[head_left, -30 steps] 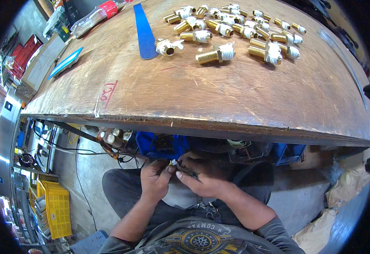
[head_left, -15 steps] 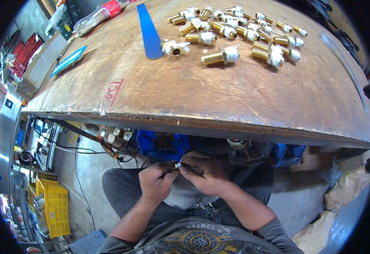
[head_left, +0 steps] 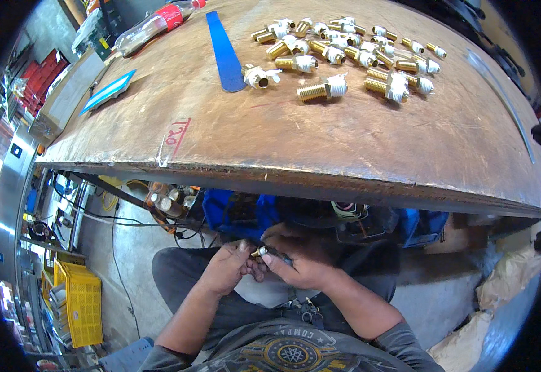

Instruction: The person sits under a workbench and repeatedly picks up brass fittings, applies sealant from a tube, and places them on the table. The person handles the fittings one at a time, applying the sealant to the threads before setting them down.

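Both hands have stayed low in the lap, beneath the near edge of the worn brown wooden desk (head_left: 320,136), but the thin dark strand that stretched between them half a second ago no longer shows, and the fingers have drawn closer together. Left hand (head_left: 230,266) and right hand (head_left: 298,257) now meet fingertip to fingertip around a small brass threaded fitting (head_left: 258,252), whose pale end peeks out between them. Each hand is clenched on it: the left pinches it from the person's left, the right closes over it from the other side, with the thumb laid along it. Whether the right hand also grips something else I cannot tell

Up on the desk nothing has shifted. A cluster of brass threaded fittings wrapped at one end in white tape (head_left: 351,46) lies toward the far right corner, two stragglers nearer the middle. A long blue flat strip (head_left: 224,49) lies just left of them, running away toward the far edge. A clear plastic bottle with a red label (head_left: 153,25) lies on its side at the far left corner, and a light blue flat card (head_left: 109,91) sits near the left edge. Below, left of the person's knees, a yellow plastic crate (head_left: 78,301) stands on the floor
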`<control>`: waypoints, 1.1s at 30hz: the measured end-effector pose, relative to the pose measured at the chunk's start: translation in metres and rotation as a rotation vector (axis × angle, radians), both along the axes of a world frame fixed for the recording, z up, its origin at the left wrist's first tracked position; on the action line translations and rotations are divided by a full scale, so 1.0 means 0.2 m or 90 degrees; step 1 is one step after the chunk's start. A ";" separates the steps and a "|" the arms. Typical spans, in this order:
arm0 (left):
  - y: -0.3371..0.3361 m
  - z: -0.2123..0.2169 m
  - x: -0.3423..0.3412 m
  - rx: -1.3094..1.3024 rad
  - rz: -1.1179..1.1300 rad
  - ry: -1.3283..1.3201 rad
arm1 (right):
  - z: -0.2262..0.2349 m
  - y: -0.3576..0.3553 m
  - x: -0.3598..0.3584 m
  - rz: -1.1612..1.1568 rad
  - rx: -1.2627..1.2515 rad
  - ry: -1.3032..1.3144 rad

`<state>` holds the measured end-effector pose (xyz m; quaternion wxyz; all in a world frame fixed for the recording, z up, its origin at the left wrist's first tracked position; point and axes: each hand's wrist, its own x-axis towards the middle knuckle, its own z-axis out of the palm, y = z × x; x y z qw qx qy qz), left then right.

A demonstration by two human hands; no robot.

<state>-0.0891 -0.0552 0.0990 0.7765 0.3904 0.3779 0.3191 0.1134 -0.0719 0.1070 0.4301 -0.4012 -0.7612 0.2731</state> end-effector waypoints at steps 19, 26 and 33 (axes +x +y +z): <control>-0.04 0.02 -0.03 0.044 -0.017 -0.038 | -0.01 0.00 0.00 0.009 0.023 -0.057; -0.04 -0.04 -0.03 0.059 0.049 -0.095 | 0.05 -0.01 0.01 0.010 -0.027 -0.057; -0.07 -0.05 0.00 0.071 0.123 -0.082 | 0.02 -0.04 0.00 0.020 -0.079 -0.013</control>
